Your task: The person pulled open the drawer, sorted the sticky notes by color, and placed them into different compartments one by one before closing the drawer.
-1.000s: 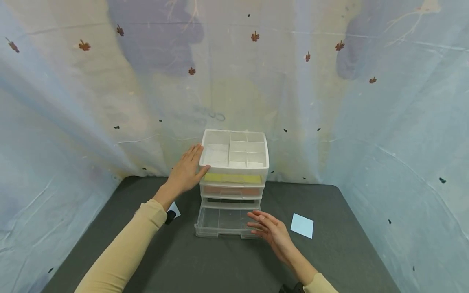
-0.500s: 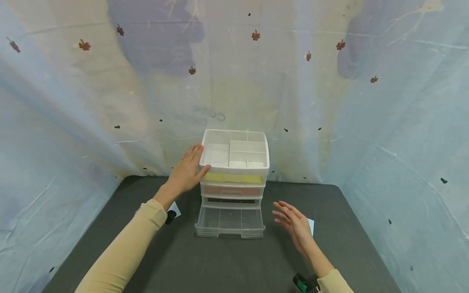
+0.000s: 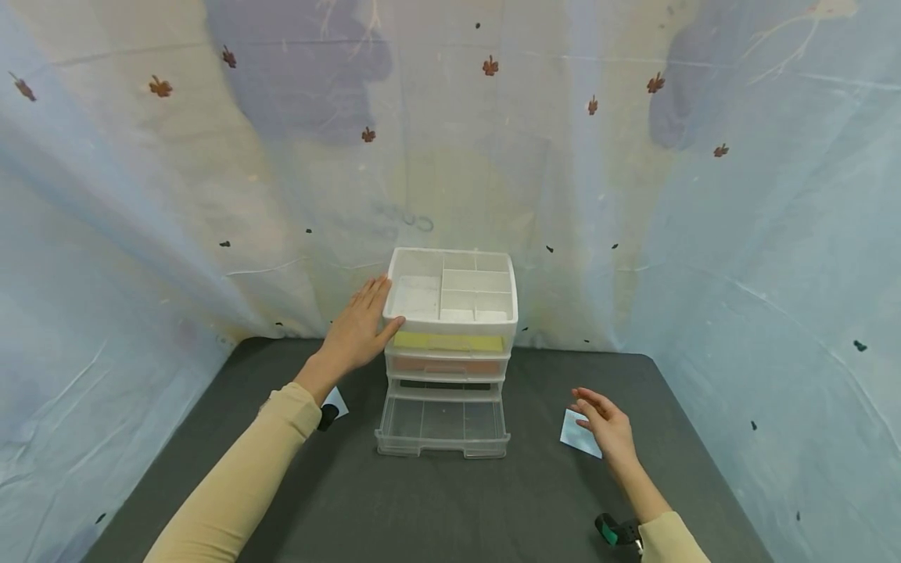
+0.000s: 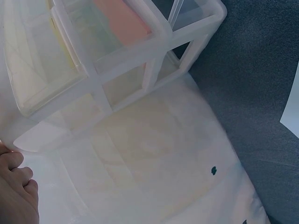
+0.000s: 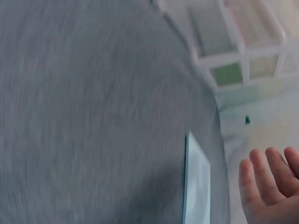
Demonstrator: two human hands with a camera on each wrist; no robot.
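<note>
A white plastic drawer organizer point(image 3: 450, 322) stands upright at mid-table, with a divided tray on top. Its clear bottom drawer point(image 3: 443, 422) is pulled out toward me; yellow and orange contents show through the upper drawers, which are in. My left hand point(image 3: 355, 327) rests against the organizer's top left edge, fingers straight along the side and thumb at the front corner. Over to the right, my right hand point(image 3: 607, 426) hovers above a light blue square of paper point(image 3: 577, 442), its fingers loosely bent and holding nothing. The right wrist view shows that blue paper point(image 5: 197, 191) beside the hand's fingers.
Another light blue piece of paper point(image 3: 336, 400) lies left of the organizer, partly hidden by my left wrist. A dark grey cloth covers the table point(image 3: 436, 508). Behind and beside it hangs a patterned curtain point(image 3: 450, 180), close to the organizer's back.
My right hand has moved right, from over the pulled-out bottom drawer to over the blue paper. The left hand and the organizer have stayed in place.
</note>
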